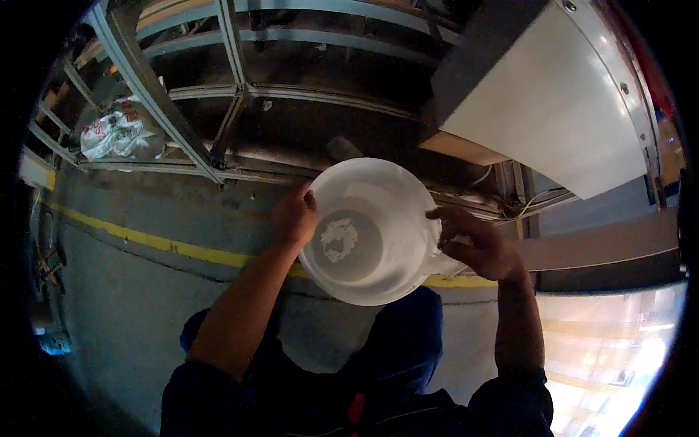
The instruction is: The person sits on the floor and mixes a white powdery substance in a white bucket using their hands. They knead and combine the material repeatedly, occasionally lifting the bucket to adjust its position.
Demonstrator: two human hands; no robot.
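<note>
A white plastic bucket (pixel 408 193) is tilted in front of me, its round mouth facing up toward me. Inside, a ragged ring of white residue (pixel 339 240) shows on the grey-looking bottom. My left hand (pixel 297 216) grips the left side of the rim, thumb over the edge. Beside the right side of the rim is my right hand (pixel 477 244), slightly blurred. Its fingers are bent, with a whitish piece between them that I cannot make out. Whether that piece is part of the bucket is unclear.
A metal frame rack (pixel 237 91) stands ahead, with a white plastic bag (pixel 120 135) at its left. To the right is a large pale panelled cabinet (pixel 546 109). A yellow line (pixel 175 246) crosses the grey floor (pixel 131 313). My knees (pixel 404 335) are below the bucket.
</note>
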